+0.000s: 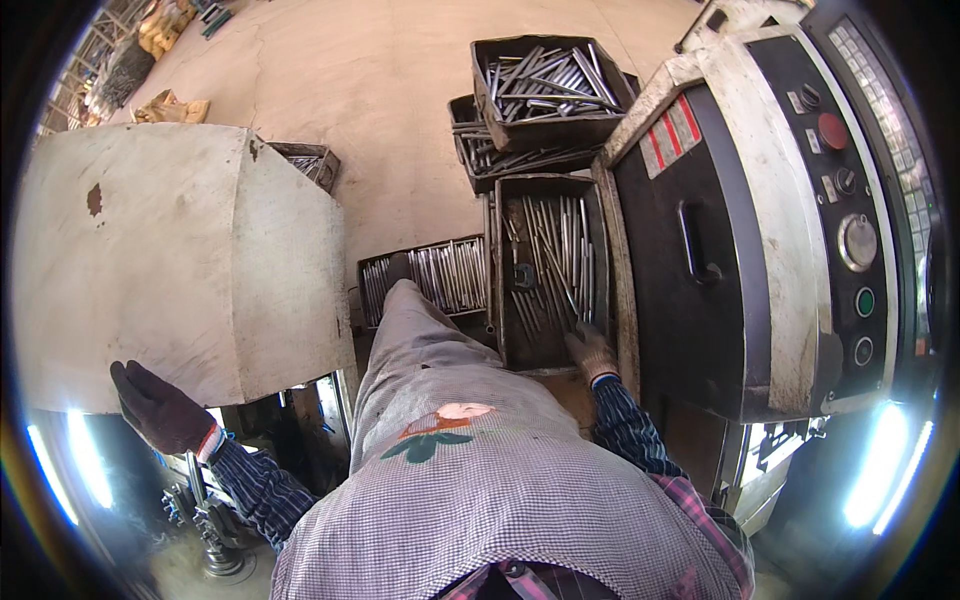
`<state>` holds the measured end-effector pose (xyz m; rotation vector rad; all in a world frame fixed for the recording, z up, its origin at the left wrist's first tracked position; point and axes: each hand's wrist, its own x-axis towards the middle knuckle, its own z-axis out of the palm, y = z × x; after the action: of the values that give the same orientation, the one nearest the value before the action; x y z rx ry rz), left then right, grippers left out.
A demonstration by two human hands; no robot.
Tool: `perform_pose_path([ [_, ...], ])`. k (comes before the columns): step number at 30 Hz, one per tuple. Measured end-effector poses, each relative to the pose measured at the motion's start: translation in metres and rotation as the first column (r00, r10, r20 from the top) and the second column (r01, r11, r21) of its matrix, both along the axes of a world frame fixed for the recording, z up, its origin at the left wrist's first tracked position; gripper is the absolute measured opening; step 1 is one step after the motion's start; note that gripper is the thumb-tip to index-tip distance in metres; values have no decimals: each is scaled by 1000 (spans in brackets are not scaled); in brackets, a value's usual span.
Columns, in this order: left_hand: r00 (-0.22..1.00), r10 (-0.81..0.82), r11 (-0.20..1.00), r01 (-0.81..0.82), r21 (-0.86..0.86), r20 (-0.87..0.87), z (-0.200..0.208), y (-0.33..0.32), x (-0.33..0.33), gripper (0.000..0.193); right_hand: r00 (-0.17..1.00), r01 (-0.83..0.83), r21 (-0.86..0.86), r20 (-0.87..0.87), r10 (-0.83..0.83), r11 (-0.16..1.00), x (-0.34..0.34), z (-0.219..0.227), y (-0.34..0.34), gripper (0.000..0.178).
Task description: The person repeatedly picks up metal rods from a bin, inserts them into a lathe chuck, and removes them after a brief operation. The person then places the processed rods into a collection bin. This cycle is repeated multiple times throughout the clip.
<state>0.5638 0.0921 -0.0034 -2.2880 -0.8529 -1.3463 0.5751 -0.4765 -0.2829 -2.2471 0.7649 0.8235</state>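
My right hand [592, 352], in a worn work glove, is at the near right corner of a dark metal bin [545, 360]. Its fingers are closed around the near end of a slim metal rod [563, 285], which slants across the other rods there. A small C-shaped tool [523, 277] lies on the rods in the same bin. Off to the left, my left hand [165, 410], in a dark glove, has its fingers stretched out along the lower edge of a white machine door [150, 260]. Nothing shows in that hand.
A low tray of lined-up rods [445, 275] lies by my foot. Beyond the bin, another rod-filled bin [550, 85] is stacked on a second. To the right rises a machine with a handled black door [665, 260] and a control panel [840, 200]. Metal tooling [215, 530] stands below my left arm.
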Motion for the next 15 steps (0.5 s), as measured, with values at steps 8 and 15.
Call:
perform_pose_path([
  [8,999,16,1000,-16,6,-43,-2,11,-3,38,995,-12,-99,-95,2,995,2,-48,-10,74],
  [15,989,110,994,-110,7,-94,1,15,-6,38,972,-94,-150,-227,58,984,55,-70,9,84],
])
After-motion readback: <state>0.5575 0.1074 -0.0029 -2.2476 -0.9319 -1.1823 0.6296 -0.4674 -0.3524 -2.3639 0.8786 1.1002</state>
